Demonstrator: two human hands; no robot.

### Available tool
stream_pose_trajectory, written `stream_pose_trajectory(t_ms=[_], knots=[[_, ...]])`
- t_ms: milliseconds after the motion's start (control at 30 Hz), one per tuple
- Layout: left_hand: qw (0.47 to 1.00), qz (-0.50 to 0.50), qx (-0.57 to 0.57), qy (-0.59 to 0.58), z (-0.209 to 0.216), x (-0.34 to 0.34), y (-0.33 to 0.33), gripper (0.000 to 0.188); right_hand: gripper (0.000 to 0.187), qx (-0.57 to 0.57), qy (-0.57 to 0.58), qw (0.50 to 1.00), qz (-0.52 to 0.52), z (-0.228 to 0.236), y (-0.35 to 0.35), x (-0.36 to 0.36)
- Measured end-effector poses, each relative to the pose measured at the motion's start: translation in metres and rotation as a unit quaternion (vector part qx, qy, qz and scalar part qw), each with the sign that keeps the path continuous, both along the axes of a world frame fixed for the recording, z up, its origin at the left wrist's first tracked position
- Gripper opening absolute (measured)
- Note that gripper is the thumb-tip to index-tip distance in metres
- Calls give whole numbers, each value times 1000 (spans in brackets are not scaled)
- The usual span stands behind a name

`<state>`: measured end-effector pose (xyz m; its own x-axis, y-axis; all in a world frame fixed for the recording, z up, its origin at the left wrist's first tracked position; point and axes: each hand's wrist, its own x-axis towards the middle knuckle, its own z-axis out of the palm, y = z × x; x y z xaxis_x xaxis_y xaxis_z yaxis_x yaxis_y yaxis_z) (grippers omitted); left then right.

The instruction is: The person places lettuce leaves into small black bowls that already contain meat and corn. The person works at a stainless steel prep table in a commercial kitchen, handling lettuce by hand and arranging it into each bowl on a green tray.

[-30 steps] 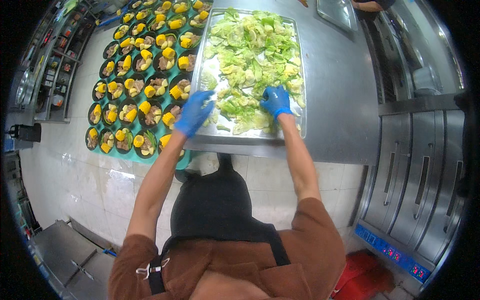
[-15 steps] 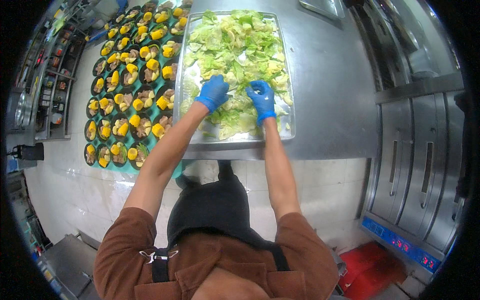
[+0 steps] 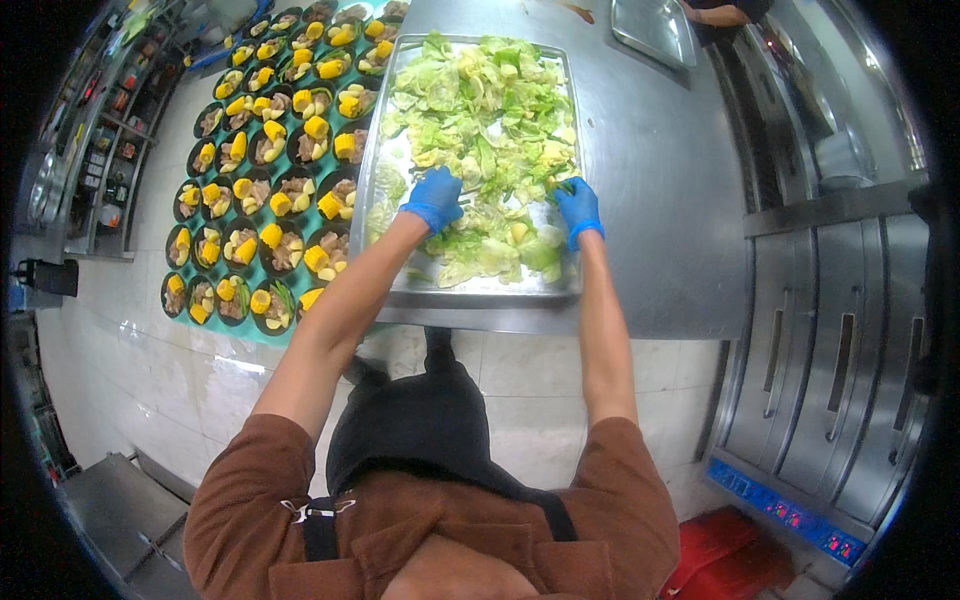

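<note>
A large metal tray (image 3: 400,290) lies on the steel table, covered with chopped pale green leaves (image 3: 490,120) that look like cabbage or lettuce. Both my hands wear blue gloves. My left hand (image 3: 435,200) is in the left part of the tray, its fingers curled down into the leaves and closed on some of them. At the tray's right edge, my right hand (image 3: 578,208) has its fingers bent together around leaf pieces; its fingertips are partly hidden.
Left of the table, several rows of dark bowls (image 3: 240,248) with corn, meat and pale chunks stand on a green surface (image 3: 240,335). A second metal tray (image 3: 655,30) lies far right, near another person's arm (image 3: 725,15). Steel cabinets (image 3: 800,350) line the right side.
My right hand has moved right, from the middle leaves to the tray's right edge. My left hand stays among the leaves. The view has shifted slightly, and another person's arm shows at top right.
</note>
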<state>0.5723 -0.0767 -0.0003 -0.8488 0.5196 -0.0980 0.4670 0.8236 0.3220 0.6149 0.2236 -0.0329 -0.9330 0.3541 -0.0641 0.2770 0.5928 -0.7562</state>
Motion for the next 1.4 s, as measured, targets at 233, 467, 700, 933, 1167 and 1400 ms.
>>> stream_pose_trajectory(t_ms=[233, 467, 700, 933, 1167, 1400], knots=[[988, 51, 122, -75, -17, 1, -24, 16, 35, 198, -130, 960, 150, 23, -9, -1], [969, 87, 223, -59, -2, -2, -27, 16, 23, -73, -78, 991, 79, 14, -4, -2], [820, 225, 476, -226, 16, 7, -26, 15, 7, -592, -23, 806, 6, 27, -50, 12], [721, 234, 596, -266, 37, 31, 21, 26, 34, -691, 3, 723, 4, 16, -88, 19], [895, 101, 407, -153, 41, 44, 40, 28, 25, -808, -4, 589, -17, 23, -113, 25], [892, 139, 424, -70, 10, 28, 15, 24, 21, -778, -40, 622, -79, 13, -109, 28]])
